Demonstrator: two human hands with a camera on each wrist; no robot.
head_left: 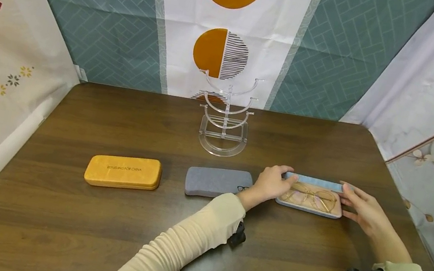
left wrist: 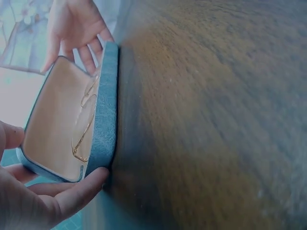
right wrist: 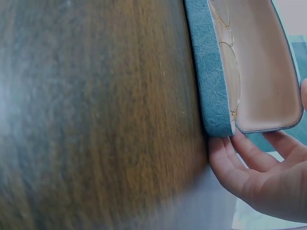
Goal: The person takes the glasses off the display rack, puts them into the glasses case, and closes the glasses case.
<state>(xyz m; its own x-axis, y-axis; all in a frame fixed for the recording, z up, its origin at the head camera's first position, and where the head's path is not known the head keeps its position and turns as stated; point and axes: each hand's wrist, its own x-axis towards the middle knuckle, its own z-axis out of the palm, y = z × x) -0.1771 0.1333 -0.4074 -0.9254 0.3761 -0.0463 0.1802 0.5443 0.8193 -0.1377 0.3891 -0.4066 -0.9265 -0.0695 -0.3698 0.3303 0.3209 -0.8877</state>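
Observation:
A blue glasses case (head_left: pixel 307 210) with a pale pink lining lies on the table with its lid (head_left: pixel 313 181) raised. Inside rests a pair of thin gold-rimmed glasses (head_left: pixel 315 195). My left hand (head_left: pixel 271 182) holds the case's left end, thumb on the lid edge and fingers around the corner, as the left wrist view shows. At the opposite end is my right hand (head_left: pixel 362 210); its thumb and fingers grip the lid's corner, with other fingertips against the base (right wrist: pixel 211 81).
Left of the open case lies a closed grey glasses case (head_left: pixel 213 181). Farther left is a closed yellow case (head_left: pixel 123 172). A clear tiered display stand (head_left: pixel 221 148) stands at the back of the brown wooden table (head_left: pixel 95 230). Fabric curtains (head_left: pixel 107 14) hang around it.

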